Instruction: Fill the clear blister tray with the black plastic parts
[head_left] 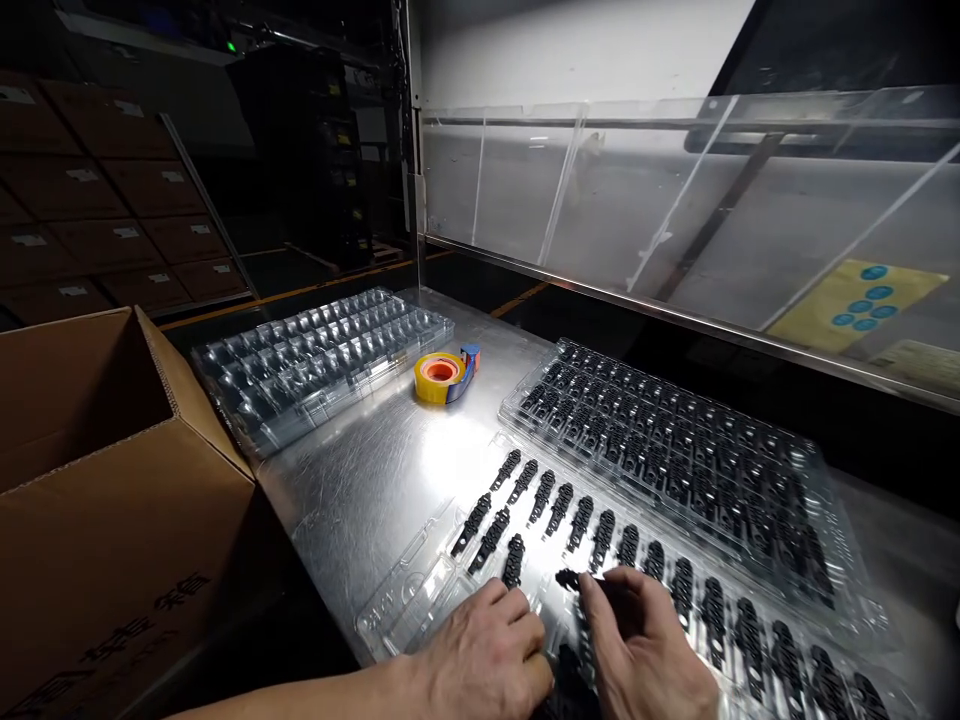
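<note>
My right hand pinches a small black ribbed plastic part between thumb and fingers, just above a clear plastic tray. To its left, my left hand is closed, with curled fingers low over the same tray. Its fingertips are hidden, so what they hold, if anything, does not show. Just beyond those knuckles a black part sits in the tray. Rows of like black parts fill many of the tray's slots, and more dark parts lie partly hidden between my hands.
Behind the tray lies a stack of clear trays filled with black parts. A yellow tape roll in a blue dispenser rests on the metal table. Clear trays are stacked at the left, beside an open cardboard box. A transparent panel borders the back.
</note>
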